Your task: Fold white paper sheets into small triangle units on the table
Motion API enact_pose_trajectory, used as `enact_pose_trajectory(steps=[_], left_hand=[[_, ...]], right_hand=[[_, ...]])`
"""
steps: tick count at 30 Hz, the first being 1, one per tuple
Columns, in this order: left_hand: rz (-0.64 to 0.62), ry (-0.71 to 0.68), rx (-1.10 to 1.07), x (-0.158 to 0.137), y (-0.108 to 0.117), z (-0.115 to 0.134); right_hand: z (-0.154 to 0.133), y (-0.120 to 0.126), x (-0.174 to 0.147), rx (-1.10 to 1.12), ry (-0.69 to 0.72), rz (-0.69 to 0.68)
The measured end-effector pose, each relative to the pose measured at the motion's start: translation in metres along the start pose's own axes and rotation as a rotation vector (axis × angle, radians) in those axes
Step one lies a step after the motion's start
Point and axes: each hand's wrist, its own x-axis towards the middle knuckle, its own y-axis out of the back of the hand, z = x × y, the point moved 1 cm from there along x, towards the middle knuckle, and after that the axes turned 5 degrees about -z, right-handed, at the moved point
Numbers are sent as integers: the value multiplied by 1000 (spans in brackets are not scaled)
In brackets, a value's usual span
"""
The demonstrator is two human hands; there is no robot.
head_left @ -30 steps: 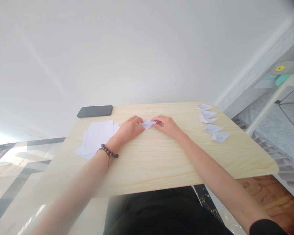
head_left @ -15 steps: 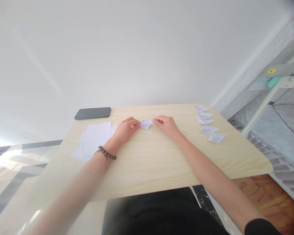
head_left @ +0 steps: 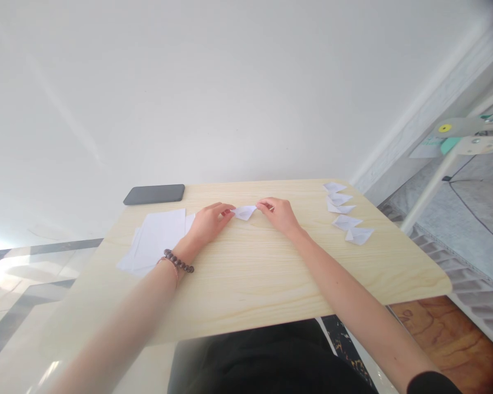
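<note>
Between my hands is a small folded white paper boat (head_left: 245, 213), stretched sideways near the far side of the table. My left hand (head_left: 212, 220) pinches its left tip. At the opposite tip, my right hand (head_left: 280, 214) has thumb and fingers closed on the paper. Dark beads and a thin band circle my left wrist. Just left of that hand lies a loose stack of white paper sheets (head_left: 161, 232), partly covered by my left arm.
Several similar folded paper pieces (head_left: 347, 221) form a column on the right of the wooden table (head_left: 246, 279). A dark phone (head_left: 154, 193) rests at the far left corner. The white wall (head_left: 238, 87) rises behind the far edge. A metal frame (head_left: 429, 186) stands beyond the right side.
The whole view has shifted slightly, with the table sitting a little lower in it. Both hands keep their pinch on the paper boat, which looks much the same.
</note>
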Motion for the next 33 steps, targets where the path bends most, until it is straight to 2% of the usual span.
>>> enact_pose_trajectory(steps=[7,13,16,20,24,27,33], left_hand=[[-25,18,8,0,0,-2],[-32,24,90,3,-5,-3],[-78,-36,190,4,-12,0],[-149,-97,232,3,-18,5],[-172,-113,239,3,-19,5],[-177,-119,243,3,-19,4],[-180,-124,244,3,-19,5]], right_hand=[[-5,0,-2,122,-93,-55],[2,3,4,43,-214,-19],[14,20,15,-65,-320,6],[34,60,37,-291,-453,3],[58,97,52,-528,-669,-8],[76,112,53,-690,-786,-58],[103,124,44,-773,-815,-67]])
